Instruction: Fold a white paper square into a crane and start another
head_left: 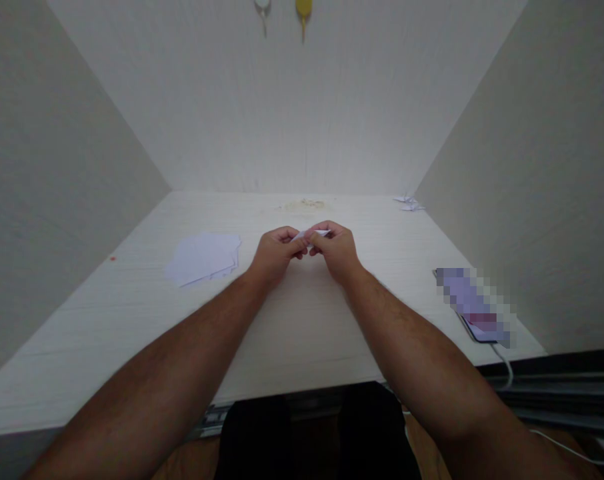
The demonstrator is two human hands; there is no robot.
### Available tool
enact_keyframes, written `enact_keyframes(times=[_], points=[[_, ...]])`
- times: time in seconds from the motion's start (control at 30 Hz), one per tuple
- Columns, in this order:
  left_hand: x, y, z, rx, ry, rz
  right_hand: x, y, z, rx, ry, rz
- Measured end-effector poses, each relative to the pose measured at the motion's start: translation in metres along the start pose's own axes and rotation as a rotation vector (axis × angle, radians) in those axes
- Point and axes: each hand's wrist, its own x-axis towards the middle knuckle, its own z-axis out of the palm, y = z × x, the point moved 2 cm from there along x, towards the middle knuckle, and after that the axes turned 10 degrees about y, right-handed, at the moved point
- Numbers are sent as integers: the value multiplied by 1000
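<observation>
Over the middle of the desk, my left hand (281,250) and my right hand (336,247) meet, fingertips close together. Between them they pinch a small piece of white paper (322,233), which looks folded; the fingers cover much of it. Both hands are closed on it. To the left of my left hand lies a loose stack of white paper sheets (207,257). In the far right corner sit several small folded white paper pieces (409,203).
The pale desk (302,327) is bounded by a back wall and two side panels. A phone (475,313), partly blurred out, rests at the right edge with a white cable (507,373) hanging off. Two hooks, one yellow (304,9), are on the back wall.
</observation>
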Motion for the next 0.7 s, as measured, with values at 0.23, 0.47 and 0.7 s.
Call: enact_keyframes(times=[0.23, 0.47, 0.7], points=[[-1, 2, 1, -61, 19, -42, 1, 2, -1, 36, 19, 26], [-3, 2, 3, -75, 56, -62, 2, 3, 0, 126, 59, 72], [-2, 1, 4, -92, 59, -74, 3, 2, 0, 172, 47, 105]])
